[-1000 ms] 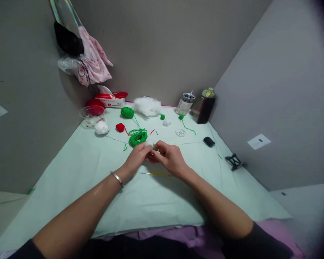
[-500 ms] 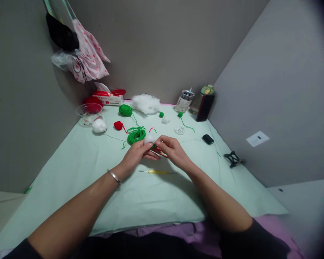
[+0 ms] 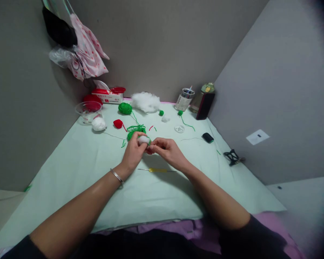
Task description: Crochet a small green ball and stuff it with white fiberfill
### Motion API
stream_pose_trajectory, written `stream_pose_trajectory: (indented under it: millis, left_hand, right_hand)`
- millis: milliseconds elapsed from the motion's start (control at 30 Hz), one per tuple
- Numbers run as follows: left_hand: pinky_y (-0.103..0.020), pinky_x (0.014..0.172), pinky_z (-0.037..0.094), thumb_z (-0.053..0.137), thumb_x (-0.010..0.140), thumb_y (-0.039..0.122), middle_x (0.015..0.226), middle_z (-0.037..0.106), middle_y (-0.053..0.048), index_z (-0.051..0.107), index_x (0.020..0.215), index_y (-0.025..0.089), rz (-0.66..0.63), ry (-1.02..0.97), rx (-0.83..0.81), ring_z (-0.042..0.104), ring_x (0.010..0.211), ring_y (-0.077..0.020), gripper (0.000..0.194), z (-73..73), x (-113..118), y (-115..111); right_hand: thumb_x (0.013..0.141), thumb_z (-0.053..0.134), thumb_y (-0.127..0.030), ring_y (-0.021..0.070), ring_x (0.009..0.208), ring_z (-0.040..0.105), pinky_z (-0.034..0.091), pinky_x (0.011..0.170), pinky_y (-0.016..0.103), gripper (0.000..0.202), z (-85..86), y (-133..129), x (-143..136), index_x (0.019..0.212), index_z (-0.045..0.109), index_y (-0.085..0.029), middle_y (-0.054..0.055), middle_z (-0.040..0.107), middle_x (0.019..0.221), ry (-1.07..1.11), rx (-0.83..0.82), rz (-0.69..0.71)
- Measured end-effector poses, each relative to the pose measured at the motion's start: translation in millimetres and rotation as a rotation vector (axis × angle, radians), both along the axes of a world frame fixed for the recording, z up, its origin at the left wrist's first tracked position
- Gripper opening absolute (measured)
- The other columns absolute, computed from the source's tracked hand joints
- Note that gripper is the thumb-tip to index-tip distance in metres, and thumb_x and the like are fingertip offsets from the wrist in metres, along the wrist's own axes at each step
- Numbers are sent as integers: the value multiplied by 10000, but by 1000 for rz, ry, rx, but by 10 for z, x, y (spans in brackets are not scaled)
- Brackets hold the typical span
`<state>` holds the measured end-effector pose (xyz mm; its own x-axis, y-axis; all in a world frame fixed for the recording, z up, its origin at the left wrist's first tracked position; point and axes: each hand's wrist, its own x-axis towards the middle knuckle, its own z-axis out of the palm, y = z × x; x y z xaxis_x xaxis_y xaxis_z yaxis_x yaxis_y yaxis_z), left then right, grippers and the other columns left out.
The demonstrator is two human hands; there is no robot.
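Your left hand [image 3: 134, 153] was clamped around a small white-and-green piece [image 3: 143, 140], held beyond the yellow hook [image 3: 157, 170]. Your right hand [image 3: 169, 151], also beyond the hook, had its fingertips at the piece's green edge; whether they gripped it could not be told. Farther beyond the hook lay green yarn [image 3: 136, 128], a red yarn ball [image 3: 118, 123] and white stuffing [image 3: 145, 102].

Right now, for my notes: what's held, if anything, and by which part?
A white-and-green piece: left hand around its left side, right hand at its green end, exact pinch unclear.
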<state>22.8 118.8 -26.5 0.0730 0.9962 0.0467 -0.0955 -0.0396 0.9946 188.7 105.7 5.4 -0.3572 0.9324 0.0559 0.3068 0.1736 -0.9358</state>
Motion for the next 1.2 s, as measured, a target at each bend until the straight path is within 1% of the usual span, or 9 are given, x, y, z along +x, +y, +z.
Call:
stream_pose_trajectory:
  millis: [167, 267, 333, 467, 633, 800, 967, 1067, 1200]
  left_hand:
    - [-328, 743, 568, 644, 802, 173, 858, 651, 24, 494, 1043, 255, 14, 53, 111, 691, 697, -177, 295, -38, 9, -48]
    - [-316, 728, 548, 692, 808, 177, 916, 664, 4, 527, 1053, 254, -9, 108, 172, 706, 744, -190, 305, -60, 16, -95]
    - [-315, 730, 540, 695, 812, 167, 958, 672, -11, 543, 1080, 252, -12, 139, 201, 712, 784, -200, 320, -73, 13, -113]
    - [-339, 817, 534, 692, 821, 148, 1072, 677, -42, 537, 1133, 251, 33, 179, 241, 699, 912, -220, 364, -88, -14, -110]
    - [-332, 825, 511, 733, 781, 120, 1029, 663, -29, 572, 1097, 247, 36, 188, 230, 657, 923, -214, 377, -65, -32, -102]
    - [-319, 756, 556, 693, 821, 155, 927, 638, 7, 525, 1053, 236, -110, 56, 159, 673, 792, -171, 298, -4, 8, -93]
    - [-384, 845, 618, 688, 868, 242, 942, 696, -18, 529, 1090, 213, -279, -107, 75, 740, 809, -188, 274, 131, -48, -70]
    - [-404, 848, 636, 632, 959, 364, 944, 707, -29, 563, 1107, 203, -308, -170, 39, 742, 831, -193, 229, 177, -91, -55]
    - [-339, 793, 635, 796, 860, 352, 954, 674, 1, 579, 1055, 200, -295, -191, 29, 734, 787, -154, 328, 154, -87, -27]
  right_hand:
    - [833, 767, -391, 204, 945, 627, 471, 769, 318, 254, 87, 35, 95, 685, 671, -208, 75, 722, 1018, 143, 176, -93]
    - [818, 757, -449, 163, 766, 622, 472, 648, 300, 332, 106, 30, 93, 683, 571, -209, 71, 726, 1036, 364, -35, -37]
    - [808, 750, -460, 102, 577, 513, 377, 518, 267, 316, 104, 33, 82, 769, 547, -221, 44, 723, 1000, 424, -135, -69]
    - [827, 752, -471, 82, 542, 425, 314, 496, 254, 326, 83, 53, 80, 965, 578, -232, -10, 675, 915, 243, -54, -193]
    - [899, 649, -635, 115, 627, 396, 308, 591, 272, 491, 53, 67, 101, 700, 604, -188, -36, 499, 643, -19, -3, 38]
    - [865, 671, -639, 110, 604, 347, 262, 569, 278, 498, 22, 99, 114, 662, 596, -190, -44, 455, 607, 0, -3, -35]
    - [828, 716, -544, 101, 572, 351, 257, 548, 273, 425, 22, 125, 143, 632, 580, -191, -41, 494, 581, 28, 9, -122]
    - [814, 735, -498, 97, 562, 350, 253, 539, 269, 392, 43, 117, 161, 621, 584, -191, -49, 478, 563, 49, 4, -116]
    - [825, 739, -512, 95, 549, 330, 240, 528, 269, 419, 50, 99, 172, 610, 565, -197, -58, 437, 552, 85, -25, -83]
